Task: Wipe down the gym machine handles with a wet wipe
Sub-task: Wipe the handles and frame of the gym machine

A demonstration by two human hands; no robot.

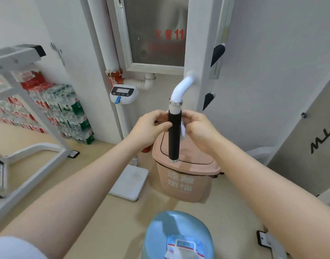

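Observation:
A black foam handle [174, 144] hangs upright from a curved white tube [181, 88] of the gym machine at the frame's centre. My left hand [151, 126] pinches the top of the handle from the left. My right hand [199, 128] is at the handle's right side, fingers closed on a white wet wipe [183, 130] that is pressed against the foam and mostly hidden by the fingers. A wet wipe pack [184, 248] lies on a blue water jug [179, 234] at the bottom of the view.
A pink lidded bin [186, 182] stands right behind the handle. A white scale with its display post [130, 182] is to the left. A white machine frame [29, 146] and stacked bottled-water packs [66, 113] fill the left side. A grey machine panel [300, 137] is on the right.

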